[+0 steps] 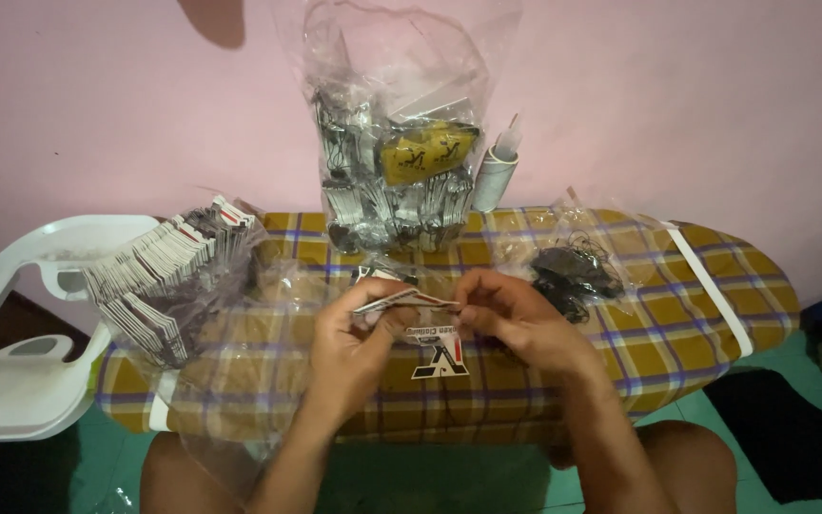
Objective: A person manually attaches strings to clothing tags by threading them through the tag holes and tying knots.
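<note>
My left hand (pixel 359 333) and right hand (pixel 506 314) meeting over the plaid ironing board (pixel 677 333), forearms angled inward, fingertips of both pinching a flat paper tag (pixel 401 302), another tag (pixel 440 360) lying beneath

1. The left hand (pixel 359 338) and right hand (pixel 511 319) meet over the middle of a checked yellow-and-purple ironing board (pixel 677 347), pinching a flat cardboard hang tag (pixel 401 302) between their fingertips.
2. Another tag (pixel 440 360), white with black and red print, lies on the board just below the hands.
3. To the left, a fanned stack of tags (pixel 159 276) sits in clear plastic at the board's end.
4. At the far edge, against the pink wall, stands a clear plastic bag (pixel 397 143) filled with bundled tags and a yellow packet.
5. Right of the bag stands a small white bottle (pixel 495 176).
6. A tangle of black strings (pixel 573 271) lies near the right hand.
7. A white plastic chair (pixel 21 371) stands at far left.
</note>
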